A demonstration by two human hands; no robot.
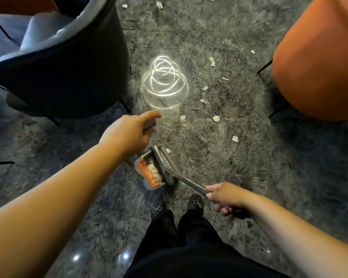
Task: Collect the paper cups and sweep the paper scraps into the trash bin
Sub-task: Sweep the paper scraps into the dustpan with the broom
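There is a single view — a wide-angle camera worn on the person's head, looking forward and steeply down. It faces the grey shaggy rug [219, 157] from standing height, so the person's own dark trousers [189, 247] and shoes fill the bottom centre. Both forearms reach in from the lower corners, close to the lens. The frame's edges bow — a dark chair [68, 73] curves at upper left, an orange chair [319, 57] at upper right.

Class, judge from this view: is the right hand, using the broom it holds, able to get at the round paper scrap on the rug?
Probably yes: right hand holds the broom; open rug lies before the round scrap.
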